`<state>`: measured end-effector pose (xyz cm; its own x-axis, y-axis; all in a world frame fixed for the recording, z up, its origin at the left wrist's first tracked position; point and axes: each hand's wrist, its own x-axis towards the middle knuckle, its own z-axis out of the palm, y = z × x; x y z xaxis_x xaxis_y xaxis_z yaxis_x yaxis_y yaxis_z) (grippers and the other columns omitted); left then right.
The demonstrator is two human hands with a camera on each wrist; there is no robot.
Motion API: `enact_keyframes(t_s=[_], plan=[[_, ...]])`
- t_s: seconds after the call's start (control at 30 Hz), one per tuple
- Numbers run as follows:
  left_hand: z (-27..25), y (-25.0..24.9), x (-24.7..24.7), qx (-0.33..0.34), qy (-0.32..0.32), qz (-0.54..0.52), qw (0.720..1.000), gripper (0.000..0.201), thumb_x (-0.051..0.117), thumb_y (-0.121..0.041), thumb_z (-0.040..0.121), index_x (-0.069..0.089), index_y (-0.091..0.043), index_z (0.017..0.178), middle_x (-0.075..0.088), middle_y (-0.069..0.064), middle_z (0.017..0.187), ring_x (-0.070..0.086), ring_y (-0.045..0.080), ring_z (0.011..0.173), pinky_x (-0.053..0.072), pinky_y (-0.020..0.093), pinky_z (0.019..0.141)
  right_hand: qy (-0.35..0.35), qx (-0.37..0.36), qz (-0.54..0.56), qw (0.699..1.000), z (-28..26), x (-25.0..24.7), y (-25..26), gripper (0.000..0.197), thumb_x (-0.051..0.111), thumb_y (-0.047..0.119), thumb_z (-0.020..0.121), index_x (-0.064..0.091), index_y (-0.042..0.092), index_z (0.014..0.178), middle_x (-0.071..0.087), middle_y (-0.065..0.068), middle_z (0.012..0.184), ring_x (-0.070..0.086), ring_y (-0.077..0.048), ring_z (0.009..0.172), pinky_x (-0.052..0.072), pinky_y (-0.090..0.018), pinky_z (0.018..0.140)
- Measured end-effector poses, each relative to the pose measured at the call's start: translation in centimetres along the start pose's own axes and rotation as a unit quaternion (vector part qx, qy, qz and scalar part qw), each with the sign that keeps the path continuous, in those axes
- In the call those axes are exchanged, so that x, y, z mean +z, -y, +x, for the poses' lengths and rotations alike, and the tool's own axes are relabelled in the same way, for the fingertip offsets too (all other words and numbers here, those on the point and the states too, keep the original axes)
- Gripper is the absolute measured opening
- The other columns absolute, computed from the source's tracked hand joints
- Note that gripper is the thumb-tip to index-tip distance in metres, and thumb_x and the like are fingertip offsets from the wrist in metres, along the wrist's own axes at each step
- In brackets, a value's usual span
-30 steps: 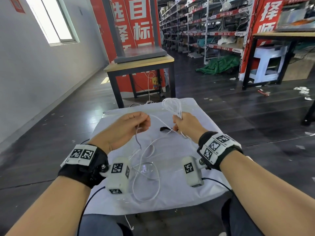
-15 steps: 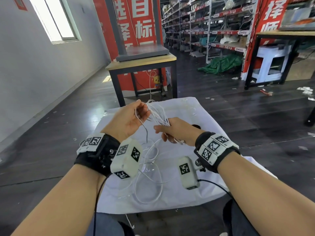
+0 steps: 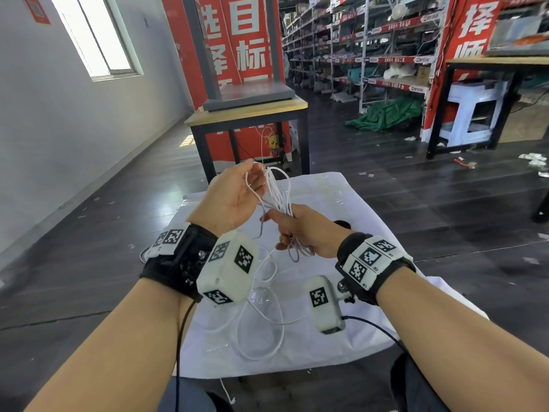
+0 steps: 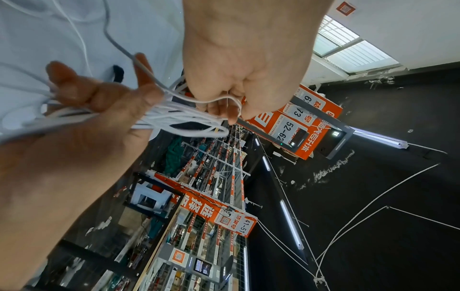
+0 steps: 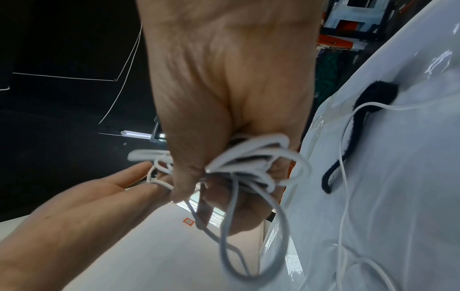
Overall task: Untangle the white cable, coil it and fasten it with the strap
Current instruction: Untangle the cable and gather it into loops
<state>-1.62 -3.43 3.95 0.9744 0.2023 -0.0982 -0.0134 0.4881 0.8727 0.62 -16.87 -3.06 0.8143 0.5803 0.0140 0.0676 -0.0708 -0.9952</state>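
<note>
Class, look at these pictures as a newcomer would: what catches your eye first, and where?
The bundle of white cable held up between the left hand and right hand, above the white cloth. A black strap lies on that cloth. Red banners stand behind.

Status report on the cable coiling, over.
Right hand grips coil; left hand pinches next loop. Loose cable on cloth. Strap unused, under a strand.
</note>
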Motion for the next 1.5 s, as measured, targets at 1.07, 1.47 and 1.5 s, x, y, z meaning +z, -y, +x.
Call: enact_keyframes(t_s=[1.07, 1.47, 1.5], plan=[[3.4, 3.1, -9.3, 0.050, 0.017, 0.624, 0.780, 0.022, 0.042, -0.010, 0.101, 0.062, -0.004, 0.104, 0.065, 0.005, 0.077, 0.062, 0.014, 0.061, 0.053, 0.023, 0.063, -0.283, -0.010, -0.031, 0.959, 0.1, -5.5, 1.0, 0.026, 0.041, 0.018, 0.098, 0.051, 0.013, 0.074, 0.053, -0.001, 0.062, 0.036, -0.014, 0.045, 0.034, -0.023, 0.043], [5.3, -1.3, -7.4, 0.304, -0.181, 0.514, 0.782, 0.030, 0.043, -0.003, 0.095, 0.055, -0.015, 0.120, 0.054, 0.009, 0.120, 0.052, 0.025, 0.108, 0.043, 0.030, 0.088, -0.209, 0.041, -0.179, 0.961, 0.0, -4.4, -0.1, 0.027, 0.041, 0.024, 0.099, 0.052, 0.015, 0.076, 0.067, -0.001, 0.070, 0.050, -0.011, 0.059, 0.044, -0.023, 0.058], [5.4, -1.8, -7.2, 0.327, -0.192, 0.490, 0.785, 0.029, 0.047, -0.007, 0.095, 0.052, -0.015, 0.123, 0.048, 0.009, 0.124, 0.053, 0.022, 0.104, 0.041, 0.028, 0.091, -0.227, 0.033, -0.172, 0.958, 0.0, -4.4, -0.1, 0.027, 0.041, 0.023, 0.099, 0.051, 0.015, 0.075, 0.066, 0.000, 0.068, 0.048, -0.010, 0.056, 0.041, -0.023, 0.057]])
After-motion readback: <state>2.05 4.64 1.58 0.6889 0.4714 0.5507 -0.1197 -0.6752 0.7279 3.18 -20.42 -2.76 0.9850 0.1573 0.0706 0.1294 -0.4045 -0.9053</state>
